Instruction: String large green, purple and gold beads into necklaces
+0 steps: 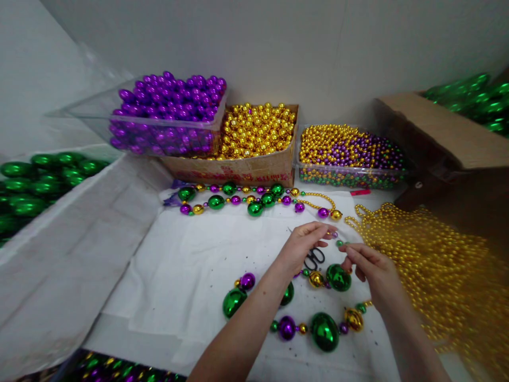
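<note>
My left hand and my right hand meet over a white cloth, fingers pinched on small beads at the end of a strand. Below them lies a bead necklace of large green, purple and gold balls, curving under my left forearm. Black scissors lie on the cloth just under my left hand. A finished necklace of the same colours lies farther back.
A clear bin of purple balls, a cardboard box of gold balls and a bin of small mixed beads line the wall. A heap of gold bead strands lies right. Green balls sit left, a cardboard box right.
</note>
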A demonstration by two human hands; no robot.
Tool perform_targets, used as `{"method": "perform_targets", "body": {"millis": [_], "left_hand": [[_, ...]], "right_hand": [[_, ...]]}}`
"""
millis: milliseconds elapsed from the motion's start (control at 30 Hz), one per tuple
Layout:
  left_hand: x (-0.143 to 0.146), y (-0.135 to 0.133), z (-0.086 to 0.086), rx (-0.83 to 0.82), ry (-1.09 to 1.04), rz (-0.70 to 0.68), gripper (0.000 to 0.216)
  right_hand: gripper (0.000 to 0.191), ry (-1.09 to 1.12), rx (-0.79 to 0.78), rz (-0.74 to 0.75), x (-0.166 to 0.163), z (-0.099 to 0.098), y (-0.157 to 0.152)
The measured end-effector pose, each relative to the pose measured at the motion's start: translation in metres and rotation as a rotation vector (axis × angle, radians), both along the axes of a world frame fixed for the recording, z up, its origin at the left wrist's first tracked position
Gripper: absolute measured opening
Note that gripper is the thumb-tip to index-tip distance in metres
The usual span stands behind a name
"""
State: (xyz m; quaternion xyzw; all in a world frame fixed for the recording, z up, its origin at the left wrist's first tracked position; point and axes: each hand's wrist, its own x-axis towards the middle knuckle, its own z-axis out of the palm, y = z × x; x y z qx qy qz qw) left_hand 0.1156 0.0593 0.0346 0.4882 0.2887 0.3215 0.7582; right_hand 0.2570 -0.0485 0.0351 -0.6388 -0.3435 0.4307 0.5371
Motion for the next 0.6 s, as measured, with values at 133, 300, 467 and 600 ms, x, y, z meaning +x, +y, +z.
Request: {"method": "perform_targets", "body": {"millis": [133, 300, 467, 600], "left_hand": [[0.003, 0.046, -0.018, 0.076, 0.271, 0.269, 0.012], [0.023, 0.093, -0.04, 0.137, 0.374, 0.479, 0.017], [0.036, 0.099, -0.05, 0.072, 0.363, 0.426, 0.027], [0.023, 0.091, -0.045, -0.084, 0.266, 0.278, 0.018]], "right_hand": [[0.038, 0.179, -0.006, -0.081, 0.0, 0.001, -0.014], [0.048, 0.266, -0.002, -0.086, -0.008, 0.001, -0.02], [0.053, 0.253, -0.031, -0.119, -0.005, 0.003, -0.026], [0.055, 0.223, -0.083, -0.117, -0.003, -0.001, -0.034]]}}
